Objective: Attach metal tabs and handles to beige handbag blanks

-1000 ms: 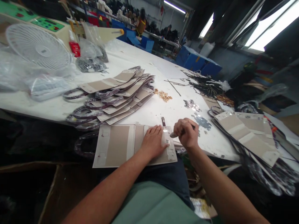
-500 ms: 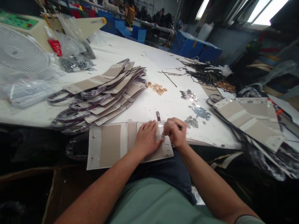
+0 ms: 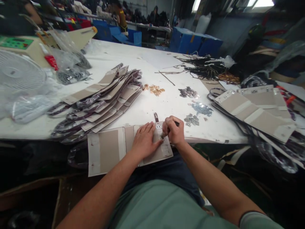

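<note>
A long beige bag panel (image 3: 109,146) with pale strips across it lies at the table's front edge, part of it over my lap. My left hand (image 3: 144,140) rests flat on the panel, fingers extended, its thumb near a small metal fitting. Closed in a fist, my right hand (image 3: 174,129) grips a hand tool with a dark handle end (image 3: 176,123) showing above; its metal tip (image 3: 161,138) is against the panel close to my left thumb. The fist hides most of the tool. A dark strap end (image 3: 156,117) sticks out beyond the panel's far edge.
Stacked bag panels with wrapped handles (image 3: 105,98) lie left, more panels (image 3: 254,111) right. Gold fittings (image 3: 156,90), dark metal pieces (image 3: 189,92) and silver plates (image 3: 202,108) sit in piles on the white table (image 3: 133,111). A fan (image 3: 16,71) stands far left.
The whole view has shifted slightly. My left hand stays flat on the panel; my right hand still grips the tool, with its fist turned a little and the metal tip more visible.
</note>
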The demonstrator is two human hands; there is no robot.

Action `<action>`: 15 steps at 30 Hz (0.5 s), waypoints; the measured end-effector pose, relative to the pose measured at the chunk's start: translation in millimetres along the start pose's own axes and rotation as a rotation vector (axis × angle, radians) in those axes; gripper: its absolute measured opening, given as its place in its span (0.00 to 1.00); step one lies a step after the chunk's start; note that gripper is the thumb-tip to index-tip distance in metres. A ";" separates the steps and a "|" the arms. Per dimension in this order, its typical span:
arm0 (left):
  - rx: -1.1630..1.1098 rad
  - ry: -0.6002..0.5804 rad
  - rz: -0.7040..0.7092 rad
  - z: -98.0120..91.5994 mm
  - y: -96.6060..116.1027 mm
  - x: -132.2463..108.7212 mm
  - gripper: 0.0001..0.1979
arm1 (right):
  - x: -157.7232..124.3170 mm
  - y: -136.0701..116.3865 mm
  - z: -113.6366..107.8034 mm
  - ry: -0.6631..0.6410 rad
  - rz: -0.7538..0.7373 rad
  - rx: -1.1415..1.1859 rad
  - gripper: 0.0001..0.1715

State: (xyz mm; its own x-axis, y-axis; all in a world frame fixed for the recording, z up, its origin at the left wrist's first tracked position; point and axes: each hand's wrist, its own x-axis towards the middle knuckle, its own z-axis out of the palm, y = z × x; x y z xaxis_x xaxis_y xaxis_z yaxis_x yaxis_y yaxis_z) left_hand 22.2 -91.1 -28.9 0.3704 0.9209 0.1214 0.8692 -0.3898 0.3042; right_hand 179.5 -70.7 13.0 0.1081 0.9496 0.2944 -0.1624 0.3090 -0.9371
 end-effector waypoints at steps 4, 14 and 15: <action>0.015 0.003 -0.005 1.5 0.2 0.5 0.43 | 0.6 -23.9 -20.3 0.060 -0.068 0.076 0.25; -0.001 0.030 0.028 3.0 -3.4 1.8 0.41 | -105.4 8.6 -97.1 -0.084 0.778 -0.323 0.32; -0.001 0.044 0.036 3.2 -3.6 2.3 0.41 | -108.0 16.3 -97.3 -0.073 0.786 -0.305 0.31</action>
State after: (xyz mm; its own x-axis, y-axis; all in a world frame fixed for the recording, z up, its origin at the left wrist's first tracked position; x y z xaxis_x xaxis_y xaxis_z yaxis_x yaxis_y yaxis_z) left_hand 21.0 -87.6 -32.6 0.3865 0.9059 0.1732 0.8555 -0.4223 0.2997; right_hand 260.6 -173.4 -52.4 0.0085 0.8864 -0.4628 0.1089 -0.4609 -0.8808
